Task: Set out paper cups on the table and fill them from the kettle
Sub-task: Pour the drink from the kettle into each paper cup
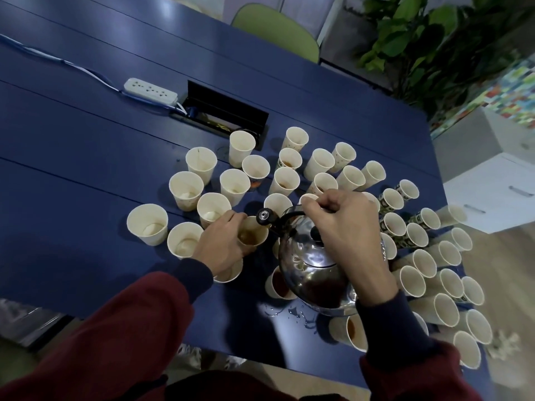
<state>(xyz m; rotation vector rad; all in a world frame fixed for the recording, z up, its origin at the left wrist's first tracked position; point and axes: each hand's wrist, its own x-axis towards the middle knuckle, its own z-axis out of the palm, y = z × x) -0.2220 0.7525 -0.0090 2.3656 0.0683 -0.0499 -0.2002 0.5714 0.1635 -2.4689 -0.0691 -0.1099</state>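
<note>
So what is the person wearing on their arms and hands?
The left sleeve and right sleeve are loose and dark red, each ending in a dark navy cuff. The left hand and right hand are bare, no gloves.

Kettle (312, 264) among cups (185, 188), seemingly over one.

Right hand (346, 230) covers most of kettle handle (290, 214).

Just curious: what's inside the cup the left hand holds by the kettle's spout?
Brown liquid lies in the cup. The left hand wraps its near side, so the exact level is hidden.
</note>
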